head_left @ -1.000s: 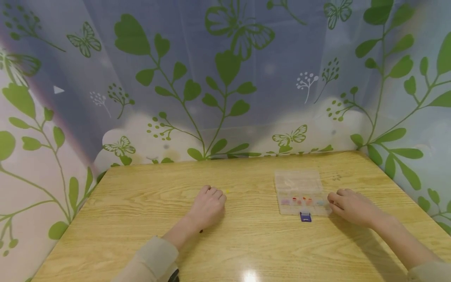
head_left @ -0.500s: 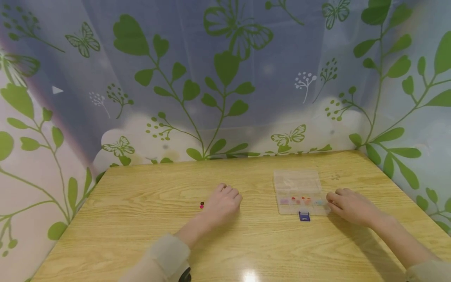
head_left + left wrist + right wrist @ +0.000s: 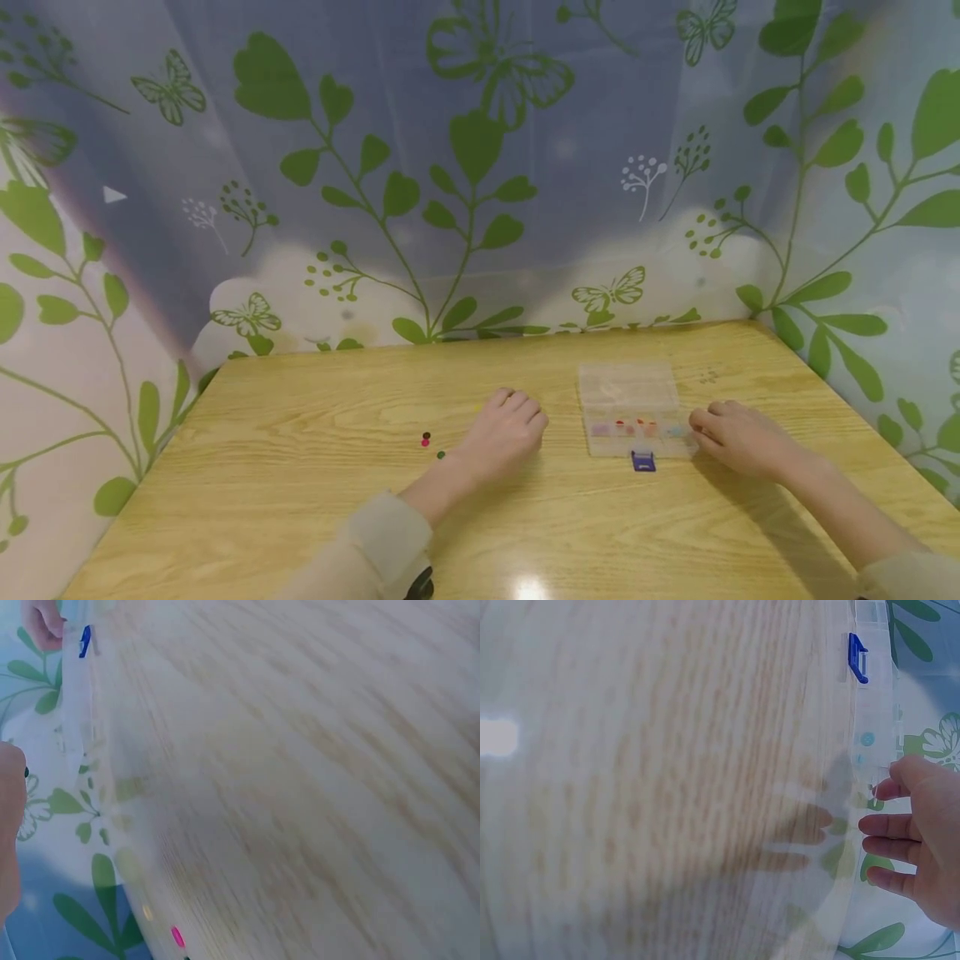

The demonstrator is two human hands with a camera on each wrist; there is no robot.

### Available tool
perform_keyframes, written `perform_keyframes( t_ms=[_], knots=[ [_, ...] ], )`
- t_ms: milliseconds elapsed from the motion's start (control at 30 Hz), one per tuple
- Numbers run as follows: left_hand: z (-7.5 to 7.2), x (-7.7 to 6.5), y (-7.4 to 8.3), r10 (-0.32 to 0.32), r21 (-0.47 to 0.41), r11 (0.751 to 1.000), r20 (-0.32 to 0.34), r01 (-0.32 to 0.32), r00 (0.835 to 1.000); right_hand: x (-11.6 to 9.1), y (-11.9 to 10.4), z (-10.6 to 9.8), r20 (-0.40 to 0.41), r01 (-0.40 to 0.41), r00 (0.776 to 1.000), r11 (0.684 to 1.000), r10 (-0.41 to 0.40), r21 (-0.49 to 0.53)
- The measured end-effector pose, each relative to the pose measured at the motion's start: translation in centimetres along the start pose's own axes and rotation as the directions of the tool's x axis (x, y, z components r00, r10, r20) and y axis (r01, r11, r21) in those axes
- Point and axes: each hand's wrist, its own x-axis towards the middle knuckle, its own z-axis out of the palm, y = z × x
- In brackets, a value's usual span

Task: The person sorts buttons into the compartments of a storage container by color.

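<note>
A clear plastic compartment box (image 3: 630, 412) lies with its lid folded back on the table. Purple, red, orange and teal bits show inside, and a blue latch (image 3: 642, 461) hangs at its front. My right hand (image 3: 742, 437) pinches the box's right end between thumb and index finger; the other fingers extend beside it in the right wrist view. Left of the box, my left hand (image 3: 506, 429) is over the table with fingers curled. A small dark green disc (image 3: 27, 772) peeks out at its fingertips in the left wrist view.
Small loose discs lie left of my left hand: a dark one (image 3: 426, 435), a pink one (image 3: 424, 443) and a green one (image 3: 441, 455). Several tiny pale pieces (image 3: 708, 377) sit behind my right hand. A leaf-patterned curtain (image 3: 480, 183) stands behind the wooden table (image 3: 315, 467).
My left hand has moved right towards the box, uncovering the dark, pink and green discs behind it. My right hand stays at the box's right end.
</note>
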Motion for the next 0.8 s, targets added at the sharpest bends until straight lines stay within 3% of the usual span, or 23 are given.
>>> perform_keyframes(
  t_ms=[267,533,800],
  knots=[
    [0.2,1.4,0.7,0.019,-0.001,1.0,0.018,-0.019,1.0,0.0,0.0,0.1,0.002,-0.015,1.0,1.0,0.015,0.011],
    [0.8,3.2,1.8,0.039,0.038,0.999,-0.049,-0.037,0.998,0.0,0.2,0.3,-0.003,-0.013,1.0,1.0,0.013,0.002],
    [1.2,5.2,3.2,0.048,0.043,0.998,0.023,-0.049,0.999,0.0,0.3,0.5,-0.01,-0.011,1.0,1.0,0.011,0.002]
  ],
)
